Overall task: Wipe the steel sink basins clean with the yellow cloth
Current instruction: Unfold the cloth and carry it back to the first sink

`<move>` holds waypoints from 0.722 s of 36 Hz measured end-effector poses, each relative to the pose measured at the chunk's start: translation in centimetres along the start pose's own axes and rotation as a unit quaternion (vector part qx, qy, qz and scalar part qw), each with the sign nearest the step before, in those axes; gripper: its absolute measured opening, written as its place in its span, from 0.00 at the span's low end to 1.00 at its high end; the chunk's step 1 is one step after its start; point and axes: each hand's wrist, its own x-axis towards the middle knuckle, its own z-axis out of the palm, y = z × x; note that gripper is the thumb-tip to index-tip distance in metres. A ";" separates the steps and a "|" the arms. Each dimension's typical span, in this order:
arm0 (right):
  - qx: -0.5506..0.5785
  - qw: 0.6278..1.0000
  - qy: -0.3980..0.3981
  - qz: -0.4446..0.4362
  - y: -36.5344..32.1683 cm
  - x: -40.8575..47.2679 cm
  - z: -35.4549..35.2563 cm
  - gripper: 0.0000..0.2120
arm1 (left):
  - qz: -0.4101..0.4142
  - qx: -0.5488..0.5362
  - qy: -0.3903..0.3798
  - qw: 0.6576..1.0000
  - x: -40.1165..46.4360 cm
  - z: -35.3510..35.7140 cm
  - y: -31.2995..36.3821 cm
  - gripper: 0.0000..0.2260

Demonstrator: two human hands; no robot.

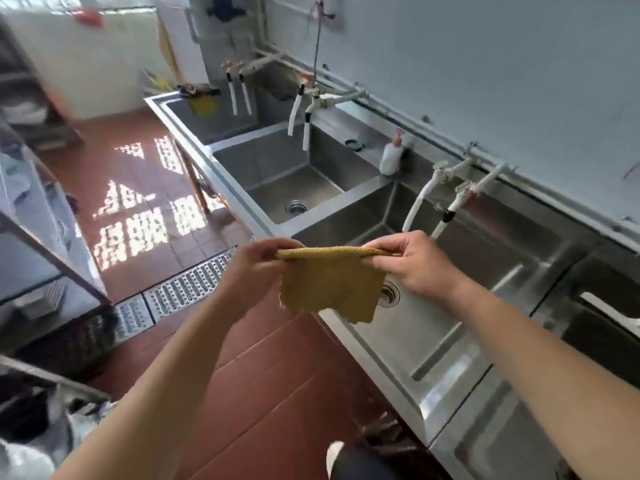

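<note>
**Yellow cloth held stretched above the nearest basin**

The left hand [258,263] and the right hand [412,263] each pinch one top corner of the yellow cloth [330,284], thumb over curled fingers, so its folded upper edge runs taut between them and the rest hangs down freely. Below and behind the right hand lies a steel sink basin [450,306], its drain [389,294] partly hidden by the cloth. Beyond both hands is a second basin [277,174], with white taps [446,202] above the right hand.
</note>
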 end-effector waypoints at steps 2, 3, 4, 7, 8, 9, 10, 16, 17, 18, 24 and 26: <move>0.014 0.999 -0.036 -0.009 0.0 3.2 0.8 0.12 | 0.001 0.016 0.013 1.000 2.2 -2.4 -0.4 0.12; 0.020 0.999 -0.042 -0.011 0.1 4.8 1.3 0.13 | 0.000 0.021 0.023 1.000 3.3 -3.4 -0.6 0.12; 0.022 0.999 -0.043 -0.013 0.3 6.6 1.8 0.13 | -0.001 0.023 0.033 0.999 4.3 -4.4 -0.9 0.13; 0.042 0.998 -0.045 -0.015 0.8 12.5 3.4 0.08 | -0.017 0.018 0.067 0.997 7.1 -7.0 -1.4 0.15; 0.053 0.998 -0.043 -0.014 0.8 14.7 3.9 0.06 | -0.025 0.011 0.083 0.996 8.0 -8.0 -1.5 0.16; 0.062 0.997 -0.039 -0.017 0.7 16.9 4.4 0.05 | -0.034 0.003 0.101 0.994 8.9 -8.9 -1.6 0.17; 0.070 0.997 -0.036 -0.024 0.5 19.2 4.9 0.04 | -0.047 -0.008 0.121 0.991 9.7 -9.8 -1.6 0.17; 0.099 0.989 -0.092 -0.068 -3.3 31.9 8.7 0.03 | -0.115 -0.041 0.233 0.965 15.4 -16.9 -0.6 0.15; 0.104 0.987 -0.100 -0.075 -4.2 33.9 9.4 0.03 | -0.117 -0.040 0.248 0.961 16.4 -18.3 -0.5 0.14; 0.111 0.985 -0.108 -0.081 -5.0 35.8 10.1 0.03 | -0.117 -0.041 0.258 0.958 17.4 -19.7 -0.3 0.14; 0.131 0.977 -0.129 -0.111 -8.9 45.4 14.6 0.03 | -0.108 -0.049 0.309 0.944 22.4 -27.1 -0.9 0.09; 0.130 0.975 -0.132 -0.119 -9.8 49.0 16.6 0.02 | -0.106 -0.057 0.307 0.944 24.5 -30.2 -1.7 0.09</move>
